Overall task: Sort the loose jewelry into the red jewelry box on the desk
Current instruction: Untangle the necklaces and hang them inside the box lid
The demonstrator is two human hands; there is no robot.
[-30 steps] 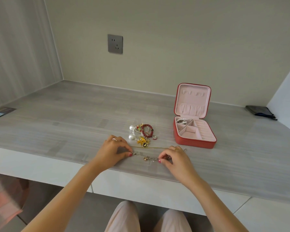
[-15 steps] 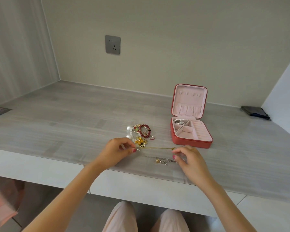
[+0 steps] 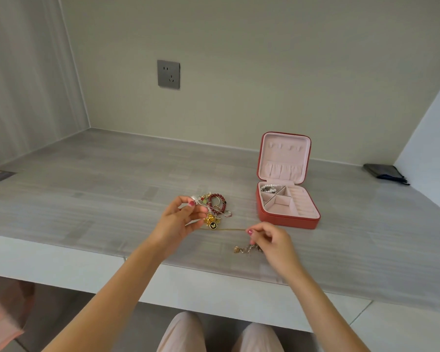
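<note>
**A:** How far along is the sorting?

**B:** Barely started, I'd judge. The red box [image 3: 287,207] stands open on the worktop [image 3: 99,199], lid upright. Only its back-left compartment holds anything: a pale beaded piece [image 3: 269,188]. The other compartments and the ring rolls on the right look bare.

**A:** And what's left outside?

**B:** Most of it. A heap [image 3: 214,204] lies well left of the box: dark red bead bracelets, a gold charm, a black pendant with a butterfly on it, a small ring at the heap's right edge, and some silvery bits I can't make out.

**A:** What are the hands doing?

**B:** They have a thin gold chain [image 3: 226,229] stretched between them, just in front of the heap. The left hand [image 3: 181,219] is curled at the chain's left end, thumb and fingers pinched together, though whether it grasps the chain itself or a piece from the heap I can't tell. The right hand [image 3: 269,240] pinches the chain's right end, and a small clump of silver and gold links [image 3: 247,249] sits beneath its fingers, touching or hanging from them; I can't say which.

**A:** So the step in hand?

**B:** Probably teasing the chain free of the tangle so it can go into the box alone. After that, the bracelets, charm, pendant and ring are all yet to be placed.
</note>
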